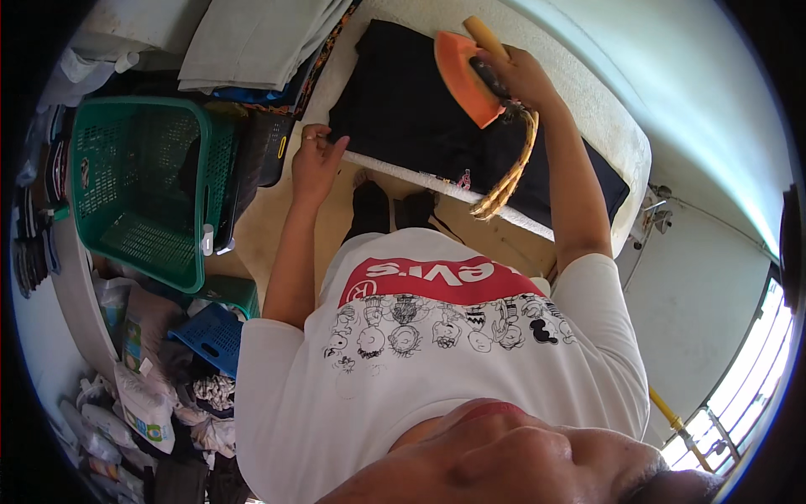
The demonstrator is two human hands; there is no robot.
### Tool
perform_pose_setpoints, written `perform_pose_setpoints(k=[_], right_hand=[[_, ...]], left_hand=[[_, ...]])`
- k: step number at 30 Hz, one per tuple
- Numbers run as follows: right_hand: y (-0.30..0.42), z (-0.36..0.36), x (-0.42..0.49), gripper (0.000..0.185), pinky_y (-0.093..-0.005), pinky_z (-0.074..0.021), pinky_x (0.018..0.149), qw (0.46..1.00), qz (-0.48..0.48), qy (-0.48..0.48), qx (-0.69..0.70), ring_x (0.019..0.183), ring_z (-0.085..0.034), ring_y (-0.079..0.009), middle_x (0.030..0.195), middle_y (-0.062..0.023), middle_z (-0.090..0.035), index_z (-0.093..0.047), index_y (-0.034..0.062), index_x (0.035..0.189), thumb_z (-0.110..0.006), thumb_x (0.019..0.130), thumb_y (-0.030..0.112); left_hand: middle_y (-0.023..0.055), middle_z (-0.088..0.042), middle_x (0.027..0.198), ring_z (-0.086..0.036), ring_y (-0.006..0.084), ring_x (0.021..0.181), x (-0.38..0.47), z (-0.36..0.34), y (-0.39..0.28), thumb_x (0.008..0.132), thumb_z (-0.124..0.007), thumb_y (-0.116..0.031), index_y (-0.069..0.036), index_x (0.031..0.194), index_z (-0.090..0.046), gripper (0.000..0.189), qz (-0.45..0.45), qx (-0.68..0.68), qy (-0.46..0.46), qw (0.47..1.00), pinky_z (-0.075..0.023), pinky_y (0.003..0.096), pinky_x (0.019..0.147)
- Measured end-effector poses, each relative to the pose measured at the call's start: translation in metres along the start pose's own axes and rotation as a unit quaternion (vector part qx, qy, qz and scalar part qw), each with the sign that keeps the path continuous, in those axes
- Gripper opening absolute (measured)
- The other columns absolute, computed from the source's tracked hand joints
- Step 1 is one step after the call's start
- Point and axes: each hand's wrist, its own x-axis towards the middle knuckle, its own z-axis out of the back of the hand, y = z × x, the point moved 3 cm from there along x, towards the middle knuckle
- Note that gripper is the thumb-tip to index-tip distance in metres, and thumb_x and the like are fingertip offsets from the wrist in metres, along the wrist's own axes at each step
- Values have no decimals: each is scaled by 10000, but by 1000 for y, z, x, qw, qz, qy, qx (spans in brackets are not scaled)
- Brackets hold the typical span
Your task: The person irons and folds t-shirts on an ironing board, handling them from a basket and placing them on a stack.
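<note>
My right hand [526,75] is closed around the yellow-brown cylindrical handle of an iron [459,75] with an orange body and black parts. A braided yellow-brown cord [510,173] hangs from its rear end. The iron is over a black garment [397,94], spread on a light padded ironing surface [585,75]; whether it touches the cloth cannot be told. Small red and white print shows near the garment's near edge. At the garment's left near corner is my left hand [315,160], thumb apart from the fingers, beside the surface's edge; no clear grip on the cloth shows.
Folded grey cloth [245,44] lies on other fabrics at the upper left. Beside the ironing surface stand a green plastic basket [145,252] and a dark basket [271,151]. A blue basket [211,337], bags and clothes are heaped lower left. A pale wall [692,94] borders the right.
</note>
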Motion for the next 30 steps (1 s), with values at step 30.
perform_pose_setpoints(k=[30], right_hand=[[-367,91,-259,295,-456,-511,725,912,-209,-241,-256,831,-645,-326,863,-193,-637,-644,185,1139,-539,926,359]], left_hand=[[115,-652,1135,-609,267,1075,43,-58,-81,916,-600,-313,-87,1213,-557,375,-183,354,91,913,-388,451,962]])
